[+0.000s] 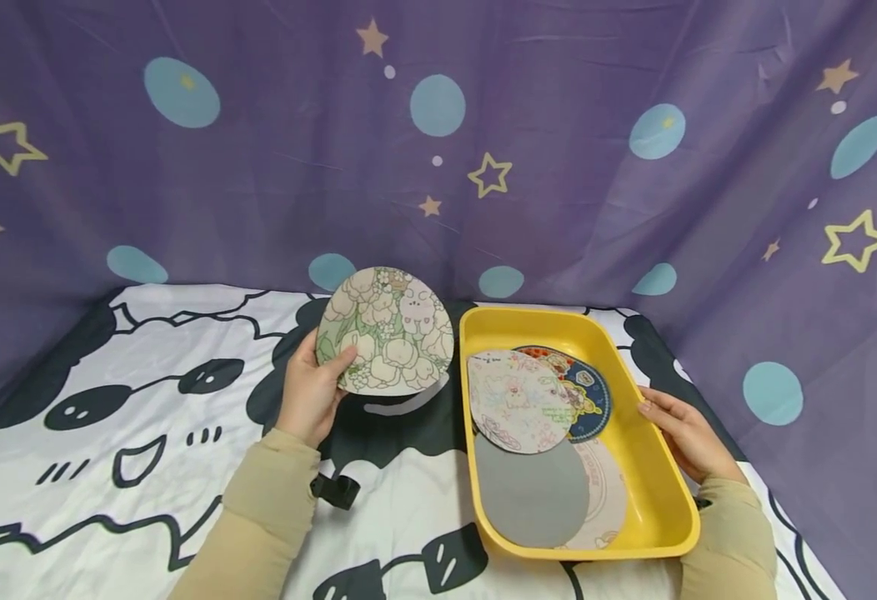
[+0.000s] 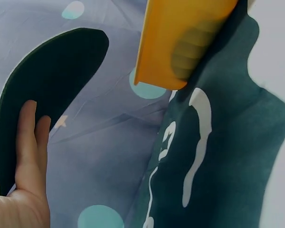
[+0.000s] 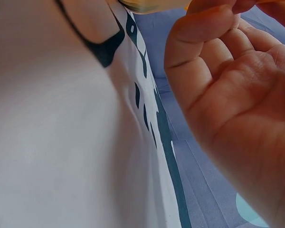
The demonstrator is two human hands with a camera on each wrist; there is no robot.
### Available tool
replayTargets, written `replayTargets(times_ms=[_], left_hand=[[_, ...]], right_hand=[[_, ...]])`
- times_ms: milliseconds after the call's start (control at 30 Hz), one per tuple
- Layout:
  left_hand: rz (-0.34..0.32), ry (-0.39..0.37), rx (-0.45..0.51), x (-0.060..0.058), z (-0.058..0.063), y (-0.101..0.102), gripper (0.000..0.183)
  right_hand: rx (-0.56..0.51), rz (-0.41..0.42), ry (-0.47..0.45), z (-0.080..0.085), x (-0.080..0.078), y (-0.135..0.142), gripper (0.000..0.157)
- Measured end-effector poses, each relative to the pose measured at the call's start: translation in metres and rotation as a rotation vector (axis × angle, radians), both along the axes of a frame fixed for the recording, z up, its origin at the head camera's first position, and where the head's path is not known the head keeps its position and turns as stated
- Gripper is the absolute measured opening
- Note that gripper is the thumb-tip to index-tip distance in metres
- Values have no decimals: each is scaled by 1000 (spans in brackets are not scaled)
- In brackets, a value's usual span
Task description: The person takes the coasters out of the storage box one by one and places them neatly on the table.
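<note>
Left hand (image 1: 309,393) up off the table, fingers (image 2: 26,137) and thumb clamped on the left edge of a round floral mat (image 1: 384,330), held tilted upright just left of the yellow tray (image 1: 652,508); dark underside of that mat (image 2: 47,90) seen from the left wrist. Right hand (image 1: 684,435) resting on the tray's right rim, fingers (image 3: 199,57) loosely bent against the edge, gripping nothing. Inside the tray, overlapping round mats: a pale pink patterned one (image 1: 517,400) on top, a blue-bordered one (image 1: 584,387) beneath it toward the far side, a plain grey one (image 1: 532,492) nearer, a pale cream one (image 1: 607,492) beside that. Underneath all, a black-and-white cartoon cloth (image 1: 108,400) over the table; behind, a purple star-and-dot drape (image 1: 558,167).
</note>
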State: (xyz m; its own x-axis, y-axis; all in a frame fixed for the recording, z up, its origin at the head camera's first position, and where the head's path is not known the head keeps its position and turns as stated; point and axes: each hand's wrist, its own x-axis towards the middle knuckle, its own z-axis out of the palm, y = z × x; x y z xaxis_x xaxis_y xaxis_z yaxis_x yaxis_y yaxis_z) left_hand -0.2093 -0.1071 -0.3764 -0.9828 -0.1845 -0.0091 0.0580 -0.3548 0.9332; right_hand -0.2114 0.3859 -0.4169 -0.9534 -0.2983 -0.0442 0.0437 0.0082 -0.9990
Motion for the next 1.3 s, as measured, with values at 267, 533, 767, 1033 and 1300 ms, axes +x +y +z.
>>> replayTargets(times_ms=[267, 533, 767, 1033, 1300], left_hand=[[-12, -36, 36, -2, -6, 1, 51], [56, -22, 178, -6, -7, -4, 51], [61, -42, 221, -8, -12, -7, 49], [49, -82, 185, -8, -20, 0, 52], [0, -110, 128, -6, -26, 6, 57]], right_hand=[[10, 7, 8, -2, 0, 1, 28], [-21, 28, 1, -2, -1, 2, 31], [-32, 35, -6, -1, 0, 3, 33], [-36, 28, -9, -2, 1, 3, 33], [-29, 36, 20, -3, 0, 3, 32]])
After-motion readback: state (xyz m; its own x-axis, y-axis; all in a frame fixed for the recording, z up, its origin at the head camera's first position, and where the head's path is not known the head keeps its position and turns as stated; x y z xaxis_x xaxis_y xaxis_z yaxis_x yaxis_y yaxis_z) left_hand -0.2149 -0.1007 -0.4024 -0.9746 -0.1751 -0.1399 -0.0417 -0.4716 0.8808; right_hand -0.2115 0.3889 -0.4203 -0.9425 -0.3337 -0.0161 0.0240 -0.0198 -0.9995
